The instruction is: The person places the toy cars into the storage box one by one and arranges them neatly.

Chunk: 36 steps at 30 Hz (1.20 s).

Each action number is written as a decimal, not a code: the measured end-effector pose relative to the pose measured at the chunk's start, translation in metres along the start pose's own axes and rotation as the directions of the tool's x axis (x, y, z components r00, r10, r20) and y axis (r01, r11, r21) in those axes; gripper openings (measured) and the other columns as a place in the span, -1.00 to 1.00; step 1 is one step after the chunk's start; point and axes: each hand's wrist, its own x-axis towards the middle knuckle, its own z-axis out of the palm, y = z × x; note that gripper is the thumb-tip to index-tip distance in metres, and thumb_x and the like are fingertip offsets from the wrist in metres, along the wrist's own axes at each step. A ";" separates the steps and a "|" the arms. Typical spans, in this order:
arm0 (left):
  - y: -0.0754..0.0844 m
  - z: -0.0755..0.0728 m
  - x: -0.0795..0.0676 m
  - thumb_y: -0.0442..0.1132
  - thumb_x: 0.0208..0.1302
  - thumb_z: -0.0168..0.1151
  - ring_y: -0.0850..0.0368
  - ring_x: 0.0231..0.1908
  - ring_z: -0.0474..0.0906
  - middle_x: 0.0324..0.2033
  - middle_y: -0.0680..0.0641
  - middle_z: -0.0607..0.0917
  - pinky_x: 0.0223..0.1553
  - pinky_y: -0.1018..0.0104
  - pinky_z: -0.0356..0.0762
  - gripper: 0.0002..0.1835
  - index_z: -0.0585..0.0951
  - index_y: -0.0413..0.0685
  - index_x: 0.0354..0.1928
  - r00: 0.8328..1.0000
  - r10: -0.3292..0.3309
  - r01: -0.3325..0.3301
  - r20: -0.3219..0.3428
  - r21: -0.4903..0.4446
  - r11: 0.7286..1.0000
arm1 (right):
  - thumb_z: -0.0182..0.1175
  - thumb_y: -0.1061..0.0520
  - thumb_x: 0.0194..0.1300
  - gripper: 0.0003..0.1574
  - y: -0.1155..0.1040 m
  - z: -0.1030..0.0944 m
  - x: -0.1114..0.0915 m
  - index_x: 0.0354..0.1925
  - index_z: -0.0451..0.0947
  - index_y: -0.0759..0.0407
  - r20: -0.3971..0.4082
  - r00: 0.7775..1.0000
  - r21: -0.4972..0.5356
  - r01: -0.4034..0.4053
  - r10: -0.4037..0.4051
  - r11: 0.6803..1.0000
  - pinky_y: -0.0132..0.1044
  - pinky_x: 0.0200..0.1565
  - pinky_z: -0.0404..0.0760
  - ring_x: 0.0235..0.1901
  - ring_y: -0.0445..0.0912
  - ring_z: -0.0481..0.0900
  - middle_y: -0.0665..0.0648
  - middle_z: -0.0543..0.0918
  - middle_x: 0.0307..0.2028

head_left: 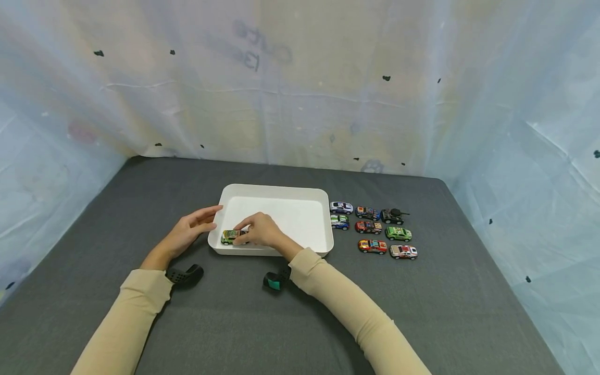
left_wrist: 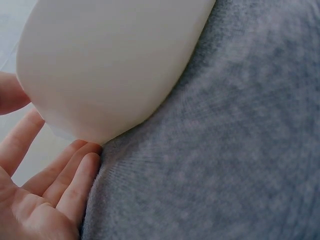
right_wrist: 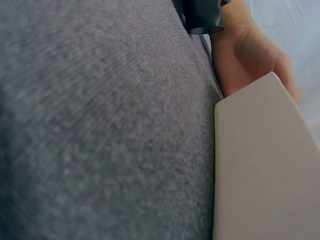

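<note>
My right hand [head_left: 263,230] reaches over the near wall of a white rectangular tray [head_left: 300,208] and pinches a green and yellow toy car [head_left: 228,237] in its near left corner. The fingers cover part of the car. Beside the tray's left end is my left hand [head_left: 187,233], fingers extended, the fingertips at its side and rim. Close up, the left wrist view has those fingers [left_wrist: 75,185] against the rounded tray corner [left_wrist: 115,65]. In the right wrist view, the tray's outer wall [right_wrist: 265,165] stands in front of the left hand [right_wrist: 250,60]; the right hand is out of frame.
To the right of the tray stand several toy cars in rough rows, among them a white one [head_left: 341,208], a red one [head_left: 368,227], a green one [head_left: 398,234] and a black vehicle with a gun barrel [head_left: 392,216]. Dark grey cloth [head_left: 225,323] covers the table; pale sheeting [head_left: 300,104] hangs behind.
</note>
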 end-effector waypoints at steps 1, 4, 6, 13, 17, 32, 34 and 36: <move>0.000 0.000 0.000 -0.13 0.43 0.08 0.69 0.14 0.23 0.46 -0.29 0.17 0.06 0.78 0.30 -0.37 0.20 -0.15 0.45 1.000 -0.001 0.001 -0.001 0.000 1.000 | 0.46 0.02 0.07 -0.57 0.000 0.000 0.000 -0.04 0.71 0.03 0.000 1.000 -0.002 -0.005 0.005 1.000 -0.50 -0.66 0.28 -0.80 -0.28 0.33 -0.05 0.47 -0.78; -0.001 0.000 0.000 -0.12 0.43 0.09 0.71 0.14 0.24 0.45 -0.27 0.19 0.06 0.77 0.31 -0.37 0.20 -0.14 0.45 1.000 -0.001 0.001 -0.005 -0.002 1.000 | 0.46 0.03 0.06 -0.56 0.000 0.001 0.000 -0.04 0.71 0.04 0.002 1.000 -0.001 -0.014 0.014 1.000 -0.49 -0.66 0.26 -0.79 -0.27 0.34 0.00 0.52 -0.76; -0.001 0.000 0.000 -0.13 0.43 0.09 0.71 0.13 0.25 0.45 -0.28 0.19 0.06 0.77 0.32 -0.37 0.20 -0.15 0.45 1.000 0.005 -0.005 -0.006 -0.006 1.000 | 0.47 0.05 0.05 -0.56 0.000 0.001 -0.001 -0.05 0.71 0.05 0.002 1.000 0.003 -0.020 0.020 1.000 -0.49 -0.67 0.26 -0.79 -0.27 0.34 0.04 0.56 -0.73; 0.001 0.001 -0.001 -0.17 0.44 0.07 0.70 0.13 0.27 0.44 -0.25 0.22 0.05 0.78 0.32 -0.38 0.19 -0.21 0.45 1.000 0.029 -0.029 -0.002 -0.014 0.999 | 0.48 0.06 0.04 -0.54 -0.003 0.000 -0.002 -0.03 0.70 0.05 0.004 1.000 0.015 -0.028 0.028 0.999 -0.49 -0.66 0.25 -0.79 -0.27 0.34 0.16 0.65 -0.66; 0.001 0.001 -0.002 -0.17 0.43 0.08 0.70 0.13 0.30 0.43 -0.30 0.21 0.04 0.78 0.33 -0.38 0.20 -0.21 0.44 1.000 0.029 -0.029 -0.005 -0.019 0.999 | 0.46 0.04 0.07 -0.52 -0.003 -0.003 -0.005 0.01 0.68 0.04 0.004 1.000 0.046 -0.023 0.023 0.999 -0.48 -0.66 0.26 -0.80 -0.25 0.33 0.07 0.53 -0.78; -0.001 0.000 0.000 -0.15 0.44 0.07 0.75 0.11 0.24 0.45 -0.37 0.14 0.04 0.80 0.31 -0.37 0.19 -0.18 0.45 1.000 0.011 -0.011 -0.006 0.010 1.000 | 0.39 0.05 0.15 -0.56 0.014 -0.025 -0.026 -0.01 0.67 0.20 -0.071 0.985 0.156 0.168 -0.158 0.973 -0.45 -0.66 0.16 -0.79 -0.24 0.24 -0.10 0.28 -0.86; -0.002 0.000 0.000 -0.16 0.44 0.07 0.75 0.11 0.25 0.45 -0.34 0.17 0.04 0.79 0.31 -0.38 0.19 -0.19 0.45 1.000 0.018 -0.018 -0.008 0.010 1.000 | 0.38 0.07 0.16 -0.57 0.017 -0.029 -0.029 -0.02 0.67 0.23 -0.084 0.981 0.164 0.184 -0.172 0.969 -0.45 -0.65 0.14 -0.78 -0.25 0.23 -0.10 0.29 -0.85; -0.002 0.000 0.000 -0.17 0.44 0.07 0.75 0.12 0.25 0.45 -0.26 0.21 0.05 0.80 0.31 -0.38 0.19 -0.19 0.45 1.000 0.024 -0.024 -0.008 0.007 1.000 | 0.37 0.08 0.17 -0.58 0.020 -0.034 -0.033 -0.02 0.66 0.25 -0.091 0.980 0.178 0.188 -0.175 0.966 -0.44 -0.64 0.14 -0.77 -0.24 0.23 -0.10 0.30 -0.84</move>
